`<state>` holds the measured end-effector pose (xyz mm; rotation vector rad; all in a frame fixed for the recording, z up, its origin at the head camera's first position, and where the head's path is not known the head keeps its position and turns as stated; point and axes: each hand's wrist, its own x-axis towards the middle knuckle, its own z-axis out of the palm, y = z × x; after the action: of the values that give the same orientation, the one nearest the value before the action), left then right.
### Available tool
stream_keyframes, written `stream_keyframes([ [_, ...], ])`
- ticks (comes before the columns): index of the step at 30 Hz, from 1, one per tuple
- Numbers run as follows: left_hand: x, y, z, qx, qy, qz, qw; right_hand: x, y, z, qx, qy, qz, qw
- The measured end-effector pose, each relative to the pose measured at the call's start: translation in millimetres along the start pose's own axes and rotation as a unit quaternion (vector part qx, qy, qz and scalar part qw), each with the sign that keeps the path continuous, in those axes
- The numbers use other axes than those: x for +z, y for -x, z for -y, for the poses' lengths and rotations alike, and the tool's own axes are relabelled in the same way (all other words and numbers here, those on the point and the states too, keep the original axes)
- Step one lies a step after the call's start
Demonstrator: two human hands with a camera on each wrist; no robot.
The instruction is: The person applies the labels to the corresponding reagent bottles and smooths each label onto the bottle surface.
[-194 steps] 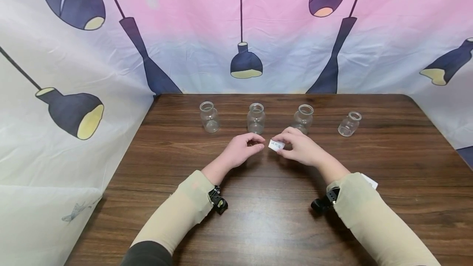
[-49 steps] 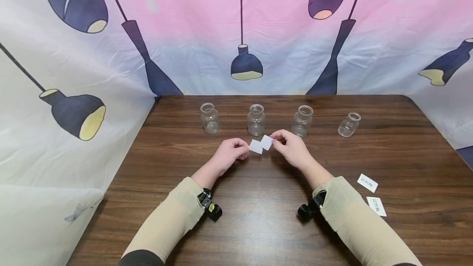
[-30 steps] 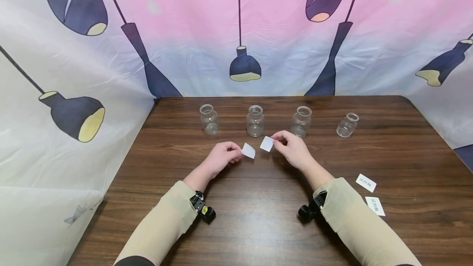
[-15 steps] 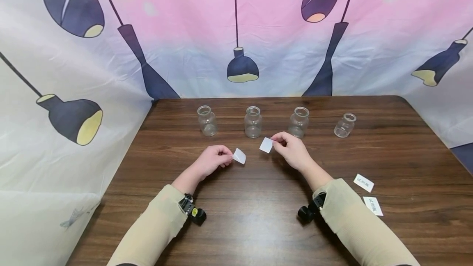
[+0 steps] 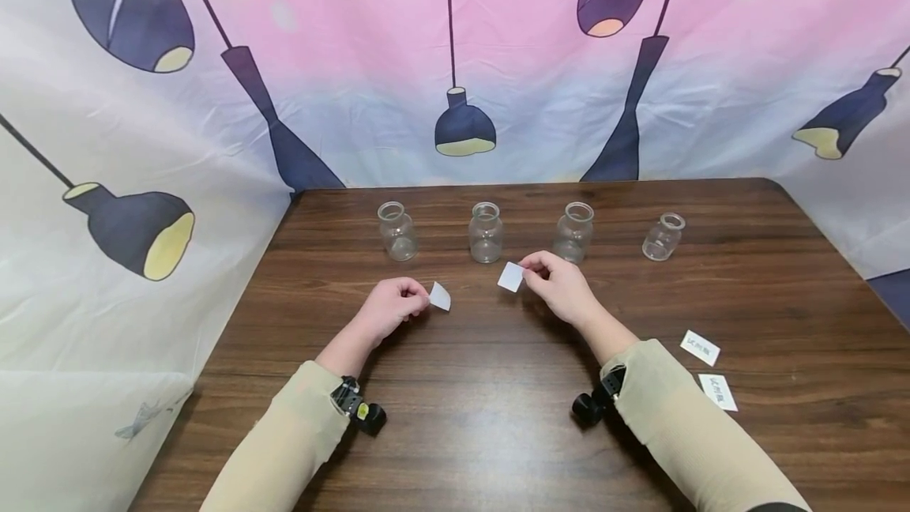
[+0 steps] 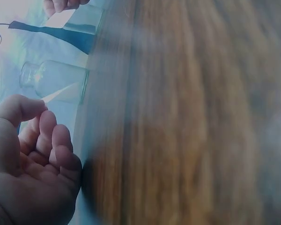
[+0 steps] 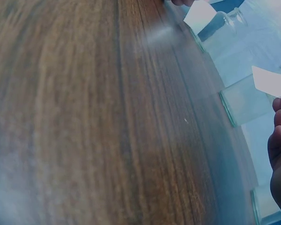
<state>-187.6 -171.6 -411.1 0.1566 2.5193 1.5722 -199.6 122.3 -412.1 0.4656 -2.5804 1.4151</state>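
Note:
Between thumb and fingertips, my left hand pinches a curled white paper slip, held above the table left of centre. My right hand pinches the edge of a flatter, squarish white paper label, in front of the glass jars. The two pieces are apart, and no writing shows on either. In the left wrist view the slip appears as a thin, edge-on sliver. The right wrist view shows the label above the fingertips. Nearest the right hand stands a clear glass jar, partly hidden behind it.
Along the back of the brown wooden table stand more clear jars, one at left, one in the middle and a smaller one at right. Two handwritten white labels lie by the right forearm. A printed curtain hangs behind.
Earlier my right hand alone held a written label; later each hand held a white piece, the two touching. Since then my left hand has drawn its slip leftward, while the right stays nearly still.

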Motion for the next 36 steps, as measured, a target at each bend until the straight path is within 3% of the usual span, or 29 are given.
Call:
stream_keyframes([
  [7, -7.4, 2.2, 7.2, 0.014, -0.037, -0.015, 0.9991, 1, -0.9, 0, 0.003, -0.003, 0.003, 1.0],
  [12, -12.0, 6.3, 8.3, 0.009, -0.09, -0.03, 0.9954, 0, -0.6, -1, 0.006, -0.004, 0.004, 1.0],
  [19, -16.3, 10.9, 7.8, 0.014, -0.186, -0.044, 0.9814, -1, -0.4, -3, 0.01, -0.003, 0.002, 0.9999],
  [25, -18.8, 11.8, 8.1, 0.006, -0.227, -0.053, 0.9725, -1, -0.4, -5, 0.009, -0.002, 0.001, 1.0],
  [31, -21.0, 12.6, 7.5, 0.003, -0.226, -0.054, 0.9726, -2, -0.3, -6, 0.009, -0.005, -0.002, 0.9999],
  [36, -24.1, 12.3, 7.7, 0.005, -0.168, -0.066, 0.9836, -2, -0.9, -5, 0.012, -0.002, -0.001, 0.9999],
])
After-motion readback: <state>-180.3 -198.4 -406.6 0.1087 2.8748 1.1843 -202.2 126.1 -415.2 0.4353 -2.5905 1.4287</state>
